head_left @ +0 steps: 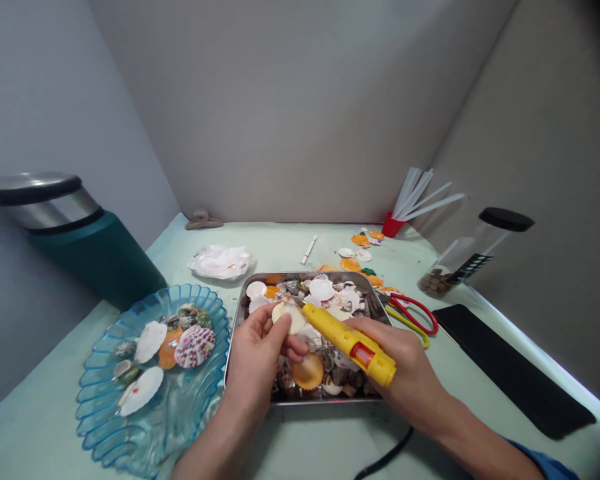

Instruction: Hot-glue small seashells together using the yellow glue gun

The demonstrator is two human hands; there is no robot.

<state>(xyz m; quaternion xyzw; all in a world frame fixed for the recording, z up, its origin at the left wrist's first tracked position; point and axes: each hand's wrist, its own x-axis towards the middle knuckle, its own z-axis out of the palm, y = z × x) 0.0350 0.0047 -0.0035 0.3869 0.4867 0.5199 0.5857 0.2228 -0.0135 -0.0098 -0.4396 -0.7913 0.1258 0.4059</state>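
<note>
Between the thumb and fingers of my left hand (260, 343) is a pale cream seashell (295, 321), held above a metal tray (325, 403). My right hand (397, 353) is wrapped round a yellow glue gun (340, 333) with a red window in its body. The gun's nozzle points left and sits at the shell's upper edge; whether it touches, I cannot tell. Many shells fill the tray below, among them an orange scallop shell (309, 371) near its front and a white one (321, 289) at the back.
To the left, a blue scalloped plate (97, 407) bears several shells, with a teal bottle (100, 260) behind. Red-and-yellow scissors (420, 313) lie right of the tray. Farther right are a black slab (515, 373) and a clear jar (465, 257). White sticks stand in a red cup (393, 225).
</note>
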